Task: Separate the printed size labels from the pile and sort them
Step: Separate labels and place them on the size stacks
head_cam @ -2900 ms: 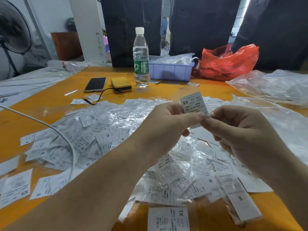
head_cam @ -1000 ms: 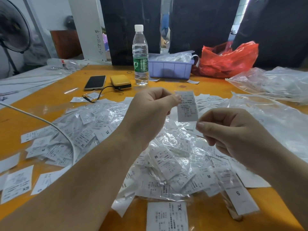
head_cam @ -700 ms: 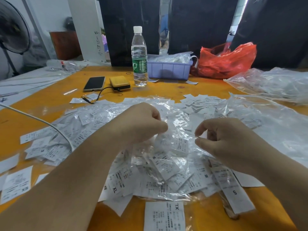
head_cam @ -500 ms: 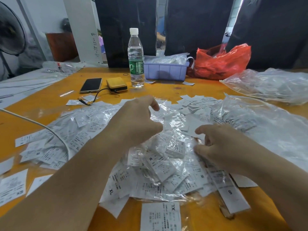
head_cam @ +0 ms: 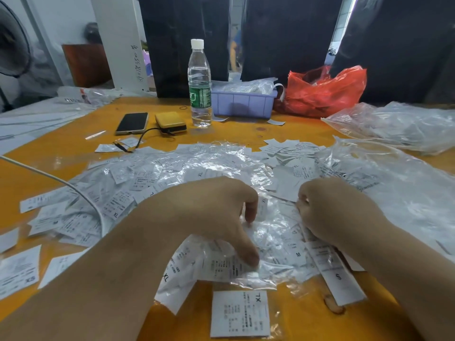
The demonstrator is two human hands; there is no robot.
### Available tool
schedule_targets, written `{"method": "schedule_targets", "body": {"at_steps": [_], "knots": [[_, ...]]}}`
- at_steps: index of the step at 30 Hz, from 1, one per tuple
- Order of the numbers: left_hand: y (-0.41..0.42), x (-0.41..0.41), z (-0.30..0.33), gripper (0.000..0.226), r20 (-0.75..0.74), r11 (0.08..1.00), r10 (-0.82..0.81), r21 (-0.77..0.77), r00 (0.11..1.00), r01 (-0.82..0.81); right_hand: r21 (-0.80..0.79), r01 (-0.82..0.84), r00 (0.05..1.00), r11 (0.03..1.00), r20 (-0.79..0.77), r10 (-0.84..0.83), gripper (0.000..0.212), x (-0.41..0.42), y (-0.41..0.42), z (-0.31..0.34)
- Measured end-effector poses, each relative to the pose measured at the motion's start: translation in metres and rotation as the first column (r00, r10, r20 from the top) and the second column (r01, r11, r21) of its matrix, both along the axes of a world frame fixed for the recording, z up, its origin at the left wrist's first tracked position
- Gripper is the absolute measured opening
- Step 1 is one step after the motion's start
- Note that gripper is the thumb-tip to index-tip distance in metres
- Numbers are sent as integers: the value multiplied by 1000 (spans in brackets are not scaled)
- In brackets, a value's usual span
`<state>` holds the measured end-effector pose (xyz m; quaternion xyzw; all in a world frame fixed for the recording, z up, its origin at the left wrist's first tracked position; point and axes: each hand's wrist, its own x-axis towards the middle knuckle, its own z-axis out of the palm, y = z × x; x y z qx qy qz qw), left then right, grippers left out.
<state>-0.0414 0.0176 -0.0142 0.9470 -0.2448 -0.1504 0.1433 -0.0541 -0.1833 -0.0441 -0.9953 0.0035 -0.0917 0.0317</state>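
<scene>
A pile of white printed size labels in small clear bags [head_cam: 187, 173] covers the middle of the orange table [head_cam: 290, 131]. My left hand [head_cam: 211, 212] is down on the pile's near side. Its thumb presses a bagged label [head_cam: 226, 267] and its forefinger touches a small one [head_cam: 263, 207]. My right hand [head_cam: 337, 212] rests on the pile to the right with curled fingers, the tips hidden. Apart from the pile lie an XL label [head_cam: 240, 313] at the front, an S label [head_cam: 338, 276] at the right, an XS label [head_cam: 19, 271] at the left and a loose stack [head_cam: 288, 151] behind.
At the back stand a water bottle [head_cam: 200, 82], a phone [head_cam: 132, 123], a yellow power bank [head_cam: 170, 122], a lilac tray [head_cam: 243, 104] and a red bag [head_cam: 325, 91]. Clear plastic bags [head_cam: 394, 124] fill the right. A white cable [head_cam: 49, 175] crosses the left.
Both hands held one label up between them, then dropped to the pile. The label has left my fingers, and both hands now lie lower and nearer on the bagged labels.
</scene>
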Motion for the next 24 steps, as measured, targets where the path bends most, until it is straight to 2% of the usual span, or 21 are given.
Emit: {"method": "schedule_targets", "body": {"at_steps": [4, 10, 14, 16, 19, 24], "knots": [[2, 3, 0, 55, -25, 999, 29, -35, 999, -30, -40, -28, 998, 999, 49, 30, 20, -4, 6, 0], [2, 4, -1, 45, -23, 999, -7, -49, 1000, 5, 1, -46, 993, 999, 106, 45, 16, -2, 4, -3], [1, 6, -5, 43, -21, 997, 6, -72, 1000, -8, -4, 8, 1000, 1000, -20, -8, 38, 6, 0, -3], [0, 6, -4, 42, -27, 997, 18, -79, 999, -20, -2, 15, 999, 1000, -35, -15, 42, 7, 1, -3], [-1, 5, -4, 40, -36, 996, 26, -84, 999, -28, 4, -4, 1000, 1000, 15, 4, 39, 5, 2, -4], [-1, 9, -9, 38, -20, 996, 28, -86, 999, -30, 54, -39, 994, 998, 109, 33, 24, 2, 2, -4]]}}
